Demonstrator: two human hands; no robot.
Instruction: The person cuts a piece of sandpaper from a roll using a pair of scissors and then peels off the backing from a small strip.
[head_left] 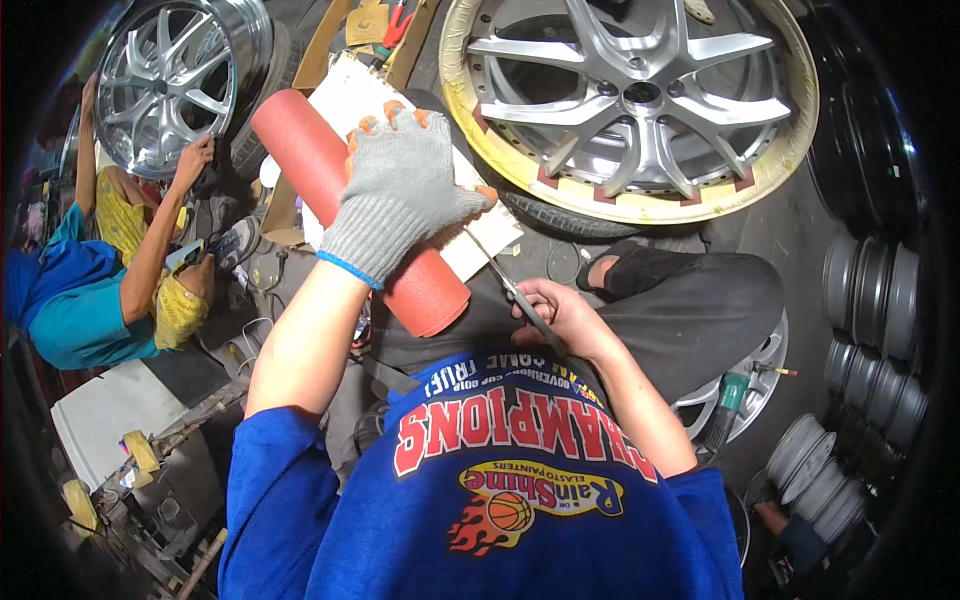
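My left hand point(405, 175) wears a grey knit glove with orange fingertips and a blue cuff. It lies palm down across a thick red roll point(310, 155) of rough-looking sheet, possibly sandpaper, and over a whitish sheet point(345, 95) beside it. Its fingers are spread and the thumb stretches to the right. Bare, my right hand point(560, 315) is closed round a slim tool with a dark handle point(535, 318) and a thin metal shaft or blade. The tool's tip points up and left, near the sheet's edge below my left thumb; its exact kind is unclear.
A silver spoked wheel rim point(640, 95) with yellow masking lies on a tire point(570, 217) ahead. Behind the sheet is a cardboard box point(318, 45) with red-handled pliers point(397, 25). Another person point(100, 300) handles a polished wheel point(165, 85) at left. A green-handled tool point(733, 392) lies right.
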